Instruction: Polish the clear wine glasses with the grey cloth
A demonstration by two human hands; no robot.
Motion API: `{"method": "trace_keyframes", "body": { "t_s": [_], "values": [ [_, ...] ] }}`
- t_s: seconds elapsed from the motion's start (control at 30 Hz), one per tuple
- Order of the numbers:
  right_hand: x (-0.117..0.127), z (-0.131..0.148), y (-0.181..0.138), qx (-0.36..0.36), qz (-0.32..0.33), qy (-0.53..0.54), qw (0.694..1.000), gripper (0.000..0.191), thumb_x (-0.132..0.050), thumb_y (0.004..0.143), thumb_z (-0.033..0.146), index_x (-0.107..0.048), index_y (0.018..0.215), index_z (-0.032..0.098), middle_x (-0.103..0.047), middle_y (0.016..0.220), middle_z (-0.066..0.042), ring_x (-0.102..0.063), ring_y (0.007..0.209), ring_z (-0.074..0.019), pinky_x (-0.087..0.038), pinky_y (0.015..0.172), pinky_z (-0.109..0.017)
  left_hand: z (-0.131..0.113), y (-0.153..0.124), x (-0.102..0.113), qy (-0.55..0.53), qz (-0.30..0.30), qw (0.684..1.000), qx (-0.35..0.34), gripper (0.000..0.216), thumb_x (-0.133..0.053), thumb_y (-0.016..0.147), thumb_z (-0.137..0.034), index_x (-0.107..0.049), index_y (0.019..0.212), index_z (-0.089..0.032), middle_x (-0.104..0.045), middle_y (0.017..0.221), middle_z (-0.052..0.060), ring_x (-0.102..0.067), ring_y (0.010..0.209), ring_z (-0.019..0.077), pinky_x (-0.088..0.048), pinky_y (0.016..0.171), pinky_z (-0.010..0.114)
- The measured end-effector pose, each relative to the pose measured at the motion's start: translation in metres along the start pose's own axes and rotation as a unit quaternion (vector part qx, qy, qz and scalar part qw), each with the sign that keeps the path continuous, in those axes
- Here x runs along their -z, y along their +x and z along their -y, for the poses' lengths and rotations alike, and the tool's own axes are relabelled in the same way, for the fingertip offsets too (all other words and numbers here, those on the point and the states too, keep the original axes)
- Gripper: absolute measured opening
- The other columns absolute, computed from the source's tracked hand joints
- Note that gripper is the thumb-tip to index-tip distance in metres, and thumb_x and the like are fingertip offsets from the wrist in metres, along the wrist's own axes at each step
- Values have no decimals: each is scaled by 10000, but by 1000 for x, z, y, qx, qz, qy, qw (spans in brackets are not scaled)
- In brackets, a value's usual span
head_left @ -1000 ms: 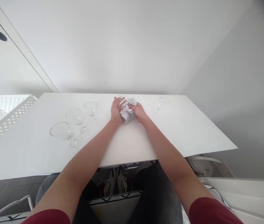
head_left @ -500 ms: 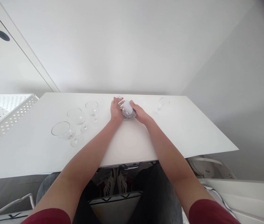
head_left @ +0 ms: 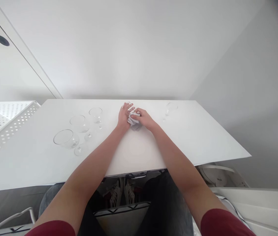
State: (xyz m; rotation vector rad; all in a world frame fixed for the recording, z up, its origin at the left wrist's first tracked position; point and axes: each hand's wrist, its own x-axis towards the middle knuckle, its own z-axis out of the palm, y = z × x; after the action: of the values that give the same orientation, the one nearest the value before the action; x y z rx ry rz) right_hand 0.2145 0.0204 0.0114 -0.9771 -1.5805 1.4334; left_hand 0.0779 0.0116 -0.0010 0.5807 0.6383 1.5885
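Observation:
Near the back middle of the white table, my left hand (head_left: 124, 114) is closed around a clear stemmed glass (head_left: 130, 107). Most of that glass is hidden by my fingers and by a crumpled pale cloth (head_left: 134, 122). My right hand (head_left: 145, 118) pinches the cloth against the side of the glass, thumb and fingers bunched together. The cloth's loose end hangs down toward the tabletop. To the left stand several clear stemmed glasses, the largest-looking glass (head_left: 66, 139) nearest me. One more stemmed glass (head_left: 170, 108) stands alone to the right.
The white table (head_left: 139, 154) spans the view, its back edge near the wall. At the left is a white perforated metal rack (head_left: 13, 123). A white drawer or shelf edge (head_left: 257, 200) lies below the table at the right.
My right hand has shifted from spreading the cloth flat along the glass to bunching it with the fingertips. The cloth is now crumpled and hangs lower. The standing glasses stay in place.

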Motion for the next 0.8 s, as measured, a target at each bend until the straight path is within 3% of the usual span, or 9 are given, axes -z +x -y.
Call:
{"method": "trace_keyframes", "body": {
  "t_s": [0.07, 0.13, 0.27, 0.47, 0.63, 0.8],
  "values": [
    [0, -6, 5, 45, -64, -64, 995, 426, -826, 714, 500, -504, 812, 239, -614, 744, 35, -520, 698, -154, -397, 635, -276, 2, 2, 1, 39, -22, 999, -23, 482, -798, 814, -597, -659, 1143, -274, -631, 1356, 83, -616, 1261, 268, -545, 989, 404],
    [1, -9, 8, 70, -88, -81, 990, 420, -776, 755, 545, -491, 831, 246, -585, 732, 35, -487, 674, -150, -377, 618, -276, 6, 3, 2, 79, -20, 996, -31, 543, -828, 791, -578, -660, 1219, -289, -655, 1309, 88, -631, 1244, 267, -535, 994, 394],
    [7, -13, 12, 81, -133, -45, 987, 457, -676, 820, 661, -463, 886, 262, -533, 707, 42, -444, 614, -139, -353, 581, -273, 10, 1, 3, 101, 29, 994, -36, 565, -875, 749, -524, -682, 1210, -260, -679, 1290, 93, -666, 1178, 259, -524, 996, 383],
    [14, -22, 18, 68, -321, 39, 944, 482, -603, 860, 728, -437, 959, 287, -491, 742, 55, -482, 641, -139, -397, 577, -255, 6, -2, 2, 117, 28, 988, -101, 538, -907, 727, -442, -674, 1193, -306, -631, 1351, 54, -680, 1097, 209, -544, 937, 332],
    [20, -32, 27, 16, -335, 180, 925, 487, -668, 817, 720, -536, 862, 253, -609, 800, 8, -611, 760, -153, -525, 701, -280, 1, -3, -2, 52, 15, 992, -115, 497, -926, 698, -344, -678, 1125, -294, -584, 1340, 57, -654, 1184, 226, -545, 951, 344],
    [19, -32, 31, -39, -305, 274, 911, 434, -630, 879, 680, -575, 850, 251, -685, 819, -37, -683, 828, -204, -586, 747, -348, 2, -8, -5, 72, 11, 988, -135, 643, -980, 579, -256, -615, 1107, -302, -571, 1282, 42, -645, 1203, 232, -541, 984, 351]
  ]
}}
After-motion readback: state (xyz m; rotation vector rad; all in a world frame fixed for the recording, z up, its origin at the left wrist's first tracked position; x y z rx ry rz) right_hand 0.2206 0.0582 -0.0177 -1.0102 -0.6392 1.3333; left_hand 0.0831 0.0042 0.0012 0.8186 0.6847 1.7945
